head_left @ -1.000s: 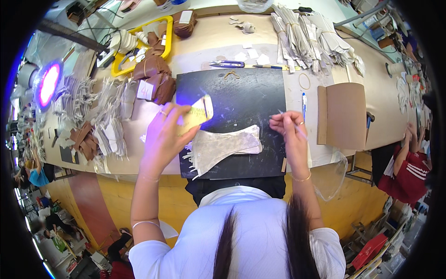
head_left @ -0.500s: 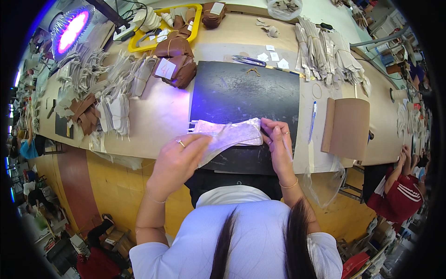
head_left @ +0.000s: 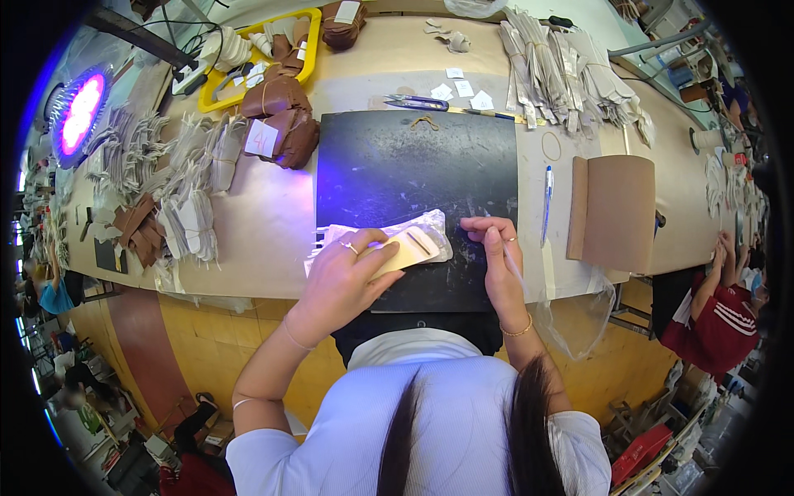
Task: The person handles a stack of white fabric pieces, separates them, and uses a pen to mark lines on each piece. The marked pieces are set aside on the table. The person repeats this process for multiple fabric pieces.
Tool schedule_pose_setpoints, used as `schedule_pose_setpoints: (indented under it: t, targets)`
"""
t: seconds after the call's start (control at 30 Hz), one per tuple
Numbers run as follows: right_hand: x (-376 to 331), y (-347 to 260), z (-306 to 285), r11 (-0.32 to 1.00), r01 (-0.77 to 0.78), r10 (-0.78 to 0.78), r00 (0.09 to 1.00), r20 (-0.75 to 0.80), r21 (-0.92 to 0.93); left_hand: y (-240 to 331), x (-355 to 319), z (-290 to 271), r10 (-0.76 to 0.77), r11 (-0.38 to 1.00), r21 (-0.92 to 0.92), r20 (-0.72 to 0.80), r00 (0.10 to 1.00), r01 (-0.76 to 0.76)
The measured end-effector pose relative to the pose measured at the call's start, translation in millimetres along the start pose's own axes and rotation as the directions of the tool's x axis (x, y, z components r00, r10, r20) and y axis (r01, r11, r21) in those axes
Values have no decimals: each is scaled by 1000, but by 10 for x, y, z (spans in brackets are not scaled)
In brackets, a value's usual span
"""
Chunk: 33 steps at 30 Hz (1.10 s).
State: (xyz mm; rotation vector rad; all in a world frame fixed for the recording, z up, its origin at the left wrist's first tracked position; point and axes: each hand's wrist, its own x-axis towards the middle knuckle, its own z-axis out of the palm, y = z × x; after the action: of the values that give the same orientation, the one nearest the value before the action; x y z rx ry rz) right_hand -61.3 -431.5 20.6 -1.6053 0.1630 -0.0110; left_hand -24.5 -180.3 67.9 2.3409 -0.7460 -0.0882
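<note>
My left hand point(head_left: 343, 269) is closed on a cream strip-shaped piece point(head_left: 403, 255) with a narrow dark slot near its right end. Beneath it, a stack of whitish strip pieces point(head_left: 433, 221) lies on the black mat point(head_left: 413, 165), partly covered by that hand. To the right of the stack, my right hand point(head_left: 500, 260) is bent with thumb and forefinger close together. A thin pale stick point(head_left: 514, 264) runs along its palm; its kind is unclear. The right fingertips are just apart from the stack.
Brown bundles point(head_left: 285, 132) and a yellow tray point(head_left: 310, 50) stand at the back left, near a glowing lamp point(head_left: 83, 116). Snips point(head_left: 418, 102) lie behind the mat. Rightward are a blue pen point(head_left: 547, 207), a brown sheet roll point(head_left: 614, 211) and bundled pale strips point(head_left: 538, 66).
My left hand has brought the cream slotted piece over the stack, turning its slotted end into sight. The right hand stays near its place. The whole view has shifted slightly.
</note>
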Motion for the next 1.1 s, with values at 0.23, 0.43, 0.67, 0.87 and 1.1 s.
schedule_pose_setpoints:
  t: [0.23, 0.43, 0.67, 0.87, 1.1]
  targets:
    - [-52, -36, 81, 985, 172, -169, 984, 58, -34, -26, -15, 223, 34, 996, 89, -119, 992, -23]
    - [-69, 29, 123, 992, 126, -127, 990, 53, 28, -8, -27, 288, 6, 996, 86, -137, 991, 6]
    - [-53, 61, 118, 991, 115, -119, 992, 51, 66, -19, -11, 313, 49, 991, 131, -148, 988, -29]
    - [-43, 28, 69, 992, 120, -117, 989, 93, -27, -27, -17, 346, 46, 990, 138, -144, 988, -26]
    - [53, -146, 157, 931, 166, -136, 984, 113, -325, 4, -20, 373, 24, 992, 126, -156, 987, -5]
